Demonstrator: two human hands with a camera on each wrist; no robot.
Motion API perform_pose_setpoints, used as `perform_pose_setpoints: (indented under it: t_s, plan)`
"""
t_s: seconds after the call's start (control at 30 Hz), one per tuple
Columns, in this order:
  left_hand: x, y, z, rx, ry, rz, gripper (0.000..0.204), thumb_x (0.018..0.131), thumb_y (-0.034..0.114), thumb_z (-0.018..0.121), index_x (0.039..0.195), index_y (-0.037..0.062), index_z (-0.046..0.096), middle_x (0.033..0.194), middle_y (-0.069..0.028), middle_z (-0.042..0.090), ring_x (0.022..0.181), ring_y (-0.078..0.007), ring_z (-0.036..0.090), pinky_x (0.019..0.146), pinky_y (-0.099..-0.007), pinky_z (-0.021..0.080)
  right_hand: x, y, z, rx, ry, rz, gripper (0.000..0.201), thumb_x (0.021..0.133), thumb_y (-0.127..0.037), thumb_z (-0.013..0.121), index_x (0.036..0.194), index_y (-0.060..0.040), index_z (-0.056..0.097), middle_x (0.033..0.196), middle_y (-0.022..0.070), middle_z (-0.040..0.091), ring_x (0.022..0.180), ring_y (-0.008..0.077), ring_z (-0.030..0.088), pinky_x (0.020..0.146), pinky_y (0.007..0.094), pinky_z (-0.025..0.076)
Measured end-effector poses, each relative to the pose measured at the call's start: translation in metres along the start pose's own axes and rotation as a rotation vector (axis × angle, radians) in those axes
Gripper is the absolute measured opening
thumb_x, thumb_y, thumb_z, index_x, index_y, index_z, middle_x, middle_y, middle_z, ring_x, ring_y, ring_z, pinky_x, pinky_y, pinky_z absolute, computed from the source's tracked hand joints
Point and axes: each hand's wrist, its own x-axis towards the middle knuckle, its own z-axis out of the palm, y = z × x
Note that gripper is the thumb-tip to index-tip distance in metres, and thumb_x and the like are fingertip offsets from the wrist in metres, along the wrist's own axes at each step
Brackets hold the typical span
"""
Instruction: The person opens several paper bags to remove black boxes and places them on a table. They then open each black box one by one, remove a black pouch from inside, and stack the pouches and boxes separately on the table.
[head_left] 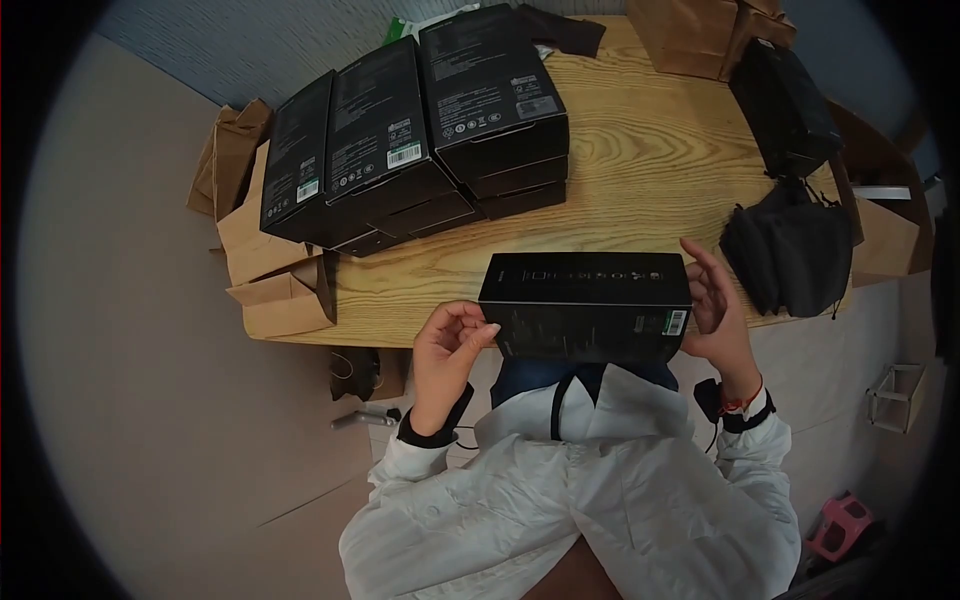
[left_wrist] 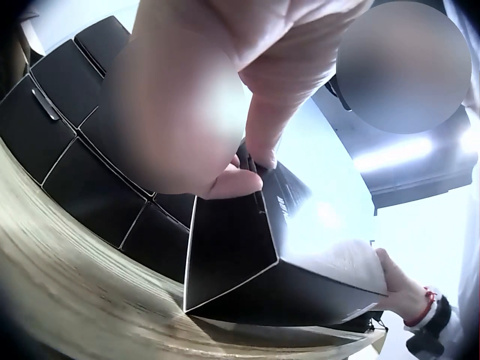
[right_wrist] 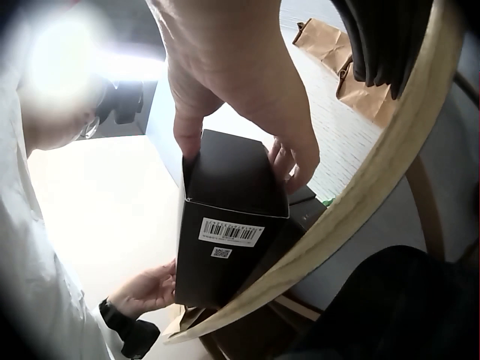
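Observation:
A long black box (head_left: 585, 290) with white icons and a small barcode label lies crosswise at the table's near edge. My left hand (head_left: 450, 350) grips its left end. In the left wrist view, the thumb and a fingertip pinch the top edge of the box (left_wrist: 232, 247) at that end. Around the right end is my right hand (head_left: 722, 325), its index finger raised in the head view. Seen from the right wrist, thumb and fingers hold opposite sides of the box (right_wrist: 232, 172), above a white barcode sticker (right_wrist: 231, 232).
Stacked black boxes (head_left: 380, 130) fill the table's back left. A dark drawstring pouch (head_left: 785, 245) lies at the right, below another black box (head_left: 785, 105). Brown paper bags (head_left: 685, 35) stand at the back, with open ones (head_left: 285, 300) at the left edge. A pink stool (head_left: 842, 525) is on the floor.

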Motion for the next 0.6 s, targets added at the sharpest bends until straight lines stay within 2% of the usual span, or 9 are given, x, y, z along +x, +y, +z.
perform_pose_setpoints:
  t_s: [0.07, 0.2, 0.27, 0.47, 0.53, 0.6]
  plan:
    - [-0.001, -0.003, -0.001, 0.041, 0.024, 0.034, 0.015, 0.084, -0.002, 0.066, 0.096, 0.0001, 0.058, 0.084, 0.0006, 0.059, 0.074, -0.0047, 0.054, 0.069, -0.0184, 0.046, -0.001, 0.004, 0.0, 0.021, -0.02, 0.026, 0.098, 0.054, 0.01, 0.068, 0.143, -0.0053, 0.032, 0.107, 0.0029, 0.048, 0.103, 0.0132, 0.053, 0.096, 0.0286, 0.039]
    - [0.0, -0.001, 0.002, 0.081, 0.065, 0.022, 0.013, 0.084, -0.001, 0.067, 0.092, 0.0009, 0.058, 0.079, 0.0019, 0.058, 0.068, -0.0039, 0.053, 0.065, -0.0181, 0.045, 0.0, 0.015, -0.005, 0.074, -0.015, 0.1, 0.094, 0.057, 0.011, 0.069, 0.142, -0.0053, 0.034, 0.109, 0.0039, 0.05, 0.104, 0.0134, 0.055, 0.094, 0.0283, 0.041]
    - [0.001, 0.001, 0.001, 0.156, 0.0, -0.031, 0.011, 0.086, 0.002, 0.067, 0.087, 0.0023, 0.056, 0.076, 0.0031, 0.055, 0.066, -0.0037, 0.052, 0.062, -0.0183, 0.044, 0.001, 0.012, -0.002, 0.087, 0.046, 0.181, 0.084, 0.061, 0.011, 0.068, 0.138, -0.0018, 0.036, 0.115, 0.0052, 0.054, 0.103, 0.0139, 0.057, 0.089, 0.0254, 0.046]
    - [0.002, -0.001, -0.006, 0.18, -0.171, -0.119, 0.016, 0.091, 0.009, 0.062, 0.081, 0.0042, 0.05, 0.072, 0.0044, 0.049, 0.063, -0.0039, 0.048, 0.059, -0.0192, 0.041, 0.001, 0.008, -0.008, 0.072, 0.014, 0.219, 0.078, 0.062, 0.009, 0.066, 0.135, -0.0012, 0.039, 0.109, 0.0056, 0.057, 0.103, 0.0123, 0.057, 0.086, 0.0232, 0.047]
    - [0.0, 0.002, -0.007, 0.175, -0.125, -0.115, 0.016, 0.092, 0.009, 0.061, 0.081, 0.0051, 0.05, 0.072, 0.0051, 0.048, 0.064, -0.004, 0.046, 0.059, -0.0191, 0.038, 0.001, 0.003, -0.013, 0.043, 0.06, 0.222, 0.075, 0.064, 0.006, 0.064, 0.134, -0.0009, 0.04, 0.11, 0.0064, 0.057, 0.103, 0.0126, 0.057, 0.087, 0.0227, 0.046]
    - [0.005, 0.004, -0.027, 0.226, 0.047, -0.028, 0.014, 0.093, 0.011, 0.058, 0.082, 0.007, 0.051, 0.073, 0.0061, 0.047, 0.068, -0.0033, 0.042, 0.063, -0.0184, 0.033, 0.004, -0.001, -0.026, 0.103, 0.161, 0.17, 0.067, 0.068, 0.003, 0.063, 0.132, -0.0014, 0.042, 0.106, 0.0067, 0.058, 0.098, 0.0133, 0.058, 0.086, 0.0228, 0.046]
